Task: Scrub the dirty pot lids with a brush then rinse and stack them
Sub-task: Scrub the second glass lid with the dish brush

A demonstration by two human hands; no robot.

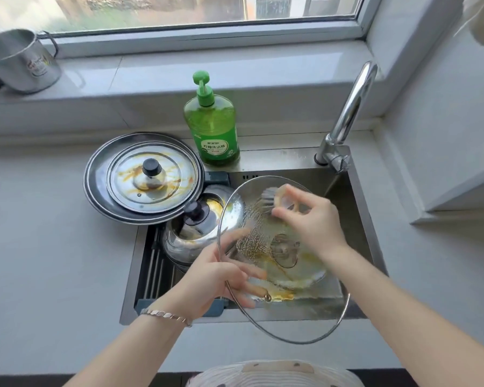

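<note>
We reach both bare forearms forward and inward, the left one wearing a bracelet point(165, 315) at the wrist. Our left hand point(221, 275) grips the rim of the glass lid point(257, 219), its fingers spread and curled over the edge, some showing blurred through the glass. Our right hand point(313, 222) sits beyond the left hand and to its right, back turned up, thumb and fingers curled round the brush point(274, 198) at its far side.
</note>
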